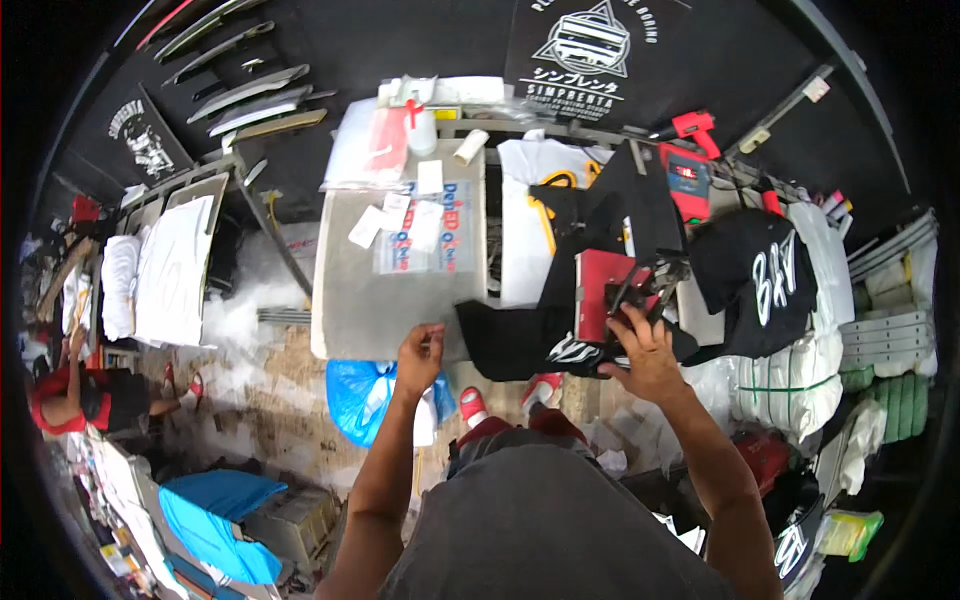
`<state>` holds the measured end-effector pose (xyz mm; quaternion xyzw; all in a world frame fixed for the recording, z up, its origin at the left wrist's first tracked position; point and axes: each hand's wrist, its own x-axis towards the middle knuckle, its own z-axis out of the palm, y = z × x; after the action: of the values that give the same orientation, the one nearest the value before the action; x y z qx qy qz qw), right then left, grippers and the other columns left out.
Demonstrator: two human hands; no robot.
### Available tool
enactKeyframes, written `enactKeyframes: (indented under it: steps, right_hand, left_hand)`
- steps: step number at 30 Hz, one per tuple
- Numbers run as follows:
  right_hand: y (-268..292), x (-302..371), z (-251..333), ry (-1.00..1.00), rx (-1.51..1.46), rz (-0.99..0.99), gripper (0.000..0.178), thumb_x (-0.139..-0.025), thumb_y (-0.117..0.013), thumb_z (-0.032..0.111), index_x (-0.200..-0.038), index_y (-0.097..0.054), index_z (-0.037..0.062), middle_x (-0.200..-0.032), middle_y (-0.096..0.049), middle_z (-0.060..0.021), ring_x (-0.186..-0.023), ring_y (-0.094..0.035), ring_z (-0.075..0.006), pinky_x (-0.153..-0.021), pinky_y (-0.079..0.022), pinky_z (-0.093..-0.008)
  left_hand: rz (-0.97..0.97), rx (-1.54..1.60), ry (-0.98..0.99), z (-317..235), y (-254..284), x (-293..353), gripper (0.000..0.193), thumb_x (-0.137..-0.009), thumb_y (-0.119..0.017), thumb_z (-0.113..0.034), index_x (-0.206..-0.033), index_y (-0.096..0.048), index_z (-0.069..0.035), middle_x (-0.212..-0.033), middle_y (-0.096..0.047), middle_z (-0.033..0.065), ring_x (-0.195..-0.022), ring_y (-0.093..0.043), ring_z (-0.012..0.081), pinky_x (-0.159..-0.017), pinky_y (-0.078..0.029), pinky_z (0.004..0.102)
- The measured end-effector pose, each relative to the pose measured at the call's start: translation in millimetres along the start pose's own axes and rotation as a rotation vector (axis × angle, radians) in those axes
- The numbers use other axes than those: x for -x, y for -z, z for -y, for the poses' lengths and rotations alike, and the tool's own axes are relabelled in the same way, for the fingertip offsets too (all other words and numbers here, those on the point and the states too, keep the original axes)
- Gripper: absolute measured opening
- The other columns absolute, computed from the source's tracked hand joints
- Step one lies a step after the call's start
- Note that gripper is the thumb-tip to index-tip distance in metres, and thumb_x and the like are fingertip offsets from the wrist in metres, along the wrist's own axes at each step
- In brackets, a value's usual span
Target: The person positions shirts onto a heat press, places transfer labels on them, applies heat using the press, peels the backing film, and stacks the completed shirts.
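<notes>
The black cloth (pixel 510 340) stretches sideways between my loosely bent, empty left hand (pixel 421 358) and my right hand (pixel 650 362), touching the red press (pixel 592 292), grip unclear.

Looking steeply down now from head height, over the grey shirt (pixel 540 520)! Taking in left hand (pixel 421 358) and right hand (pixel 648 355) close below, facing across the grey tabletop (pixel 375 315) to the black wall (pixel 410 45) in wide fisheye.

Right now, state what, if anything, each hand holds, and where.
The right hand is at the black part of the red device; grip cannot be told. The left hand holds nothing visible.
</notes>
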<state>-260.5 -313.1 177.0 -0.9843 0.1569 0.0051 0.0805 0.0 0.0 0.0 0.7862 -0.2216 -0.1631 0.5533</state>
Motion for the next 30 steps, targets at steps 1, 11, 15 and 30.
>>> enactKeyframes:
  steps: [1, 11, 15, 30]
  right_hand:
    - [-2, -2, 0, -0.004, -0.03, -0.035, 0.072, -0.082, -0.079, 0.046, -0.143, -0.055, 0.0163, -0.158, -0.034, -0.0116, -0.131, -0.041, -0.0457, -0.107, -0.033, -0.0605]
    - [-7, -9, 14, -0.126, -0.043, -0.099, 0.065, -0.08, -0.082, 0.032, -0.138, -0.058, 0.017, -0.148, -0.047, -0.0064, -0.125, -0.046, -0.0408, -0.108, -0.032, -0.0576]
    - [-7, -11, 16, -0.123, -0.089, -0.15, 0.069, -0.075, -0.085, 0.027, -0.138, -0.057, 0.0175, -0.15, -0.046, -0.0046, -0.128, -0.045, -0.0376, -0.109, -0.03, -0.0582]
    - [-9, -9, 20, -0.132, -0.12, -0.184, 0.071, -0.07, -0.087, 0.02, -0.135, -0.059, 0.0182, -0.148, -0.049, -0.0033, -0.13, -0.045, -0.0376, -0.109, -0.03, -0.0555]
  left_hand:
    - [0.004, -0.023, -0.021, 1, 5, -5, 0.022, -0.102, -0.064, -0.022, -0.114, -0.07, -0.005, -0.104, -0.074, 0.0114, -0.087, -0.072, 0.0219, -0.079, -0.057, 0.0327]
    - [-0.043, -0.259, -0.106, 77, 55, -53, 0.016, -0.09, -0.068, -0.009, -0.105, -0.068, -0.004, -0.097, -0.071, 0.0168, -0.083, -0.072, 0.0301, -0.077, -0.059, 0.0392]
    - [-0.079, -0.428, -0.008, 89, 53, -60, 0.024, -0.081, -0.075, -0.014, -0.103, -0.07, -0.006, -0.095, -0.07, 0.016, -0.088, -0.07, 0.0319, -0.084, -0.057, 0.0399]
    - [-0.106, -0.301, 0.073, 88, 52, -67, 0.018, -0.08, -0.075, -0.02, -0.093, -0.073, -0.008, -0.088, -0.073, 0.0148, -0.088, -0.071, 0.0342, -0.084, -0.057, 0.0421]
